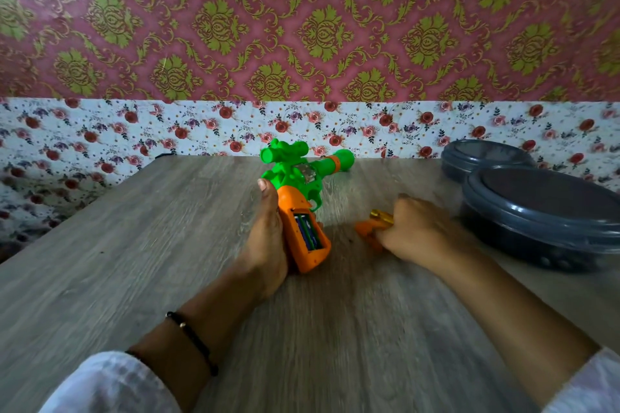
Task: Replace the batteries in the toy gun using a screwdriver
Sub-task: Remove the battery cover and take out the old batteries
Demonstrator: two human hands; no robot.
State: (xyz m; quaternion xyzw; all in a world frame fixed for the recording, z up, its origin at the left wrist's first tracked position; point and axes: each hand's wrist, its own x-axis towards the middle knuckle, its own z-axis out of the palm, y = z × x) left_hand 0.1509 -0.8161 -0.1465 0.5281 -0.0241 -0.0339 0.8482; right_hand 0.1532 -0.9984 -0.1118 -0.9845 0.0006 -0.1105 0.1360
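A green and orange toy gun (295,174) stands on the wooden table (134,245), barrel pointing away to the right. My left hand (268,245) grips its orange handle from the left, thumb up along the green body. The battery compartment (307,233) in the handle is open, with blue batteries showing inside. My right hand (412,231) rests on the table to the right, fingers curled over a small orange cover piece (365,230) and a gold-coloured battery (380,215). No screwdriver is visible.
Two dark grey round lidded containers (543,208) stand at the table's right edge, one behind the other. A floral wall runs close behind the table's far edge. Bare wood lies to the left and in front.
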